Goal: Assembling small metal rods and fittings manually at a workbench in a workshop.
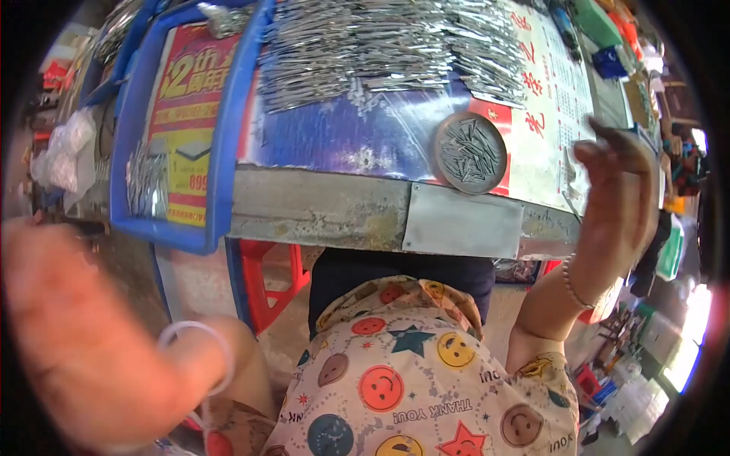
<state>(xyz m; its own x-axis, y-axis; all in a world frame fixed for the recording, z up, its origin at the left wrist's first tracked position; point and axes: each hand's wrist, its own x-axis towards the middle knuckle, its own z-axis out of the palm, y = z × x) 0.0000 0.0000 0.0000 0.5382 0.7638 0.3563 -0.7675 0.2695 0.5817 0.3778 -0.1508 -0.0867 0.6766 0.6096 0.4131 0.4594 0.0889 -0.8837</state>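
My left hand [80,327] is raised close to the camera at the far left, a pale band round its wrist. It is smeared, and its fingers run into the dark rim, so its grip is unclear. My right hand [623,186] hovers over the right end of the bench, fingers loosely bent and apart, with nothing visible in them. To its left, a round dish [471,152] holds many small thin metal pins. Farther back, slim shiny metal pieces [388,45] lie in dense rows. Nearest my left hand is a blue tray [226,144] with some metal pieces.
The grey metal bench edge [319,209] runs across in front of me, with printed sheets [327,137] covering the top. A clear plastic bag [72,156] sits left of the tray. Below the bench stands a red stool [277,277]. Tools and a green box [597,23] crowd the back right.
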